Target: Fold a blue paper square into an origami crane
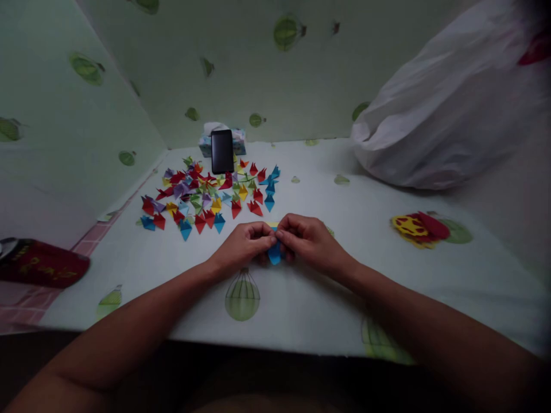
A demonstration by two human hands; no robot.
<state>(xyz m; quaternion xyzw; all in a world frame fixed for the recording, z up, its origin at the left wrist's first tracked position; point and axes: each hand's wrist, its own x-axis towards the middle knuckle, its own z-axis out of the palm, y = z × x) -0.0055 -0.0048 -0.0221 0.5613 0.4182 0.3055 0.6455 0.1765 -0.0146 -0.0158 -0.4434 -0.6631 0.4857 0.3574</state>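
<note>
My left hand and my right hand meet at the middle of the table, fingertips pinched together on a small blue folded paper piece. A sliver of yellow paper shows just behind my fingers. Beyond my hands lies a spread of several folded paper triangles in red, blue, yellow, green and purple.
A black phone leans upright against a tissue box at the back. A big white plastic bag fills the right rear. A stack of red and yellow paper lies at right. A dark red pouch sits at far left.
</note>
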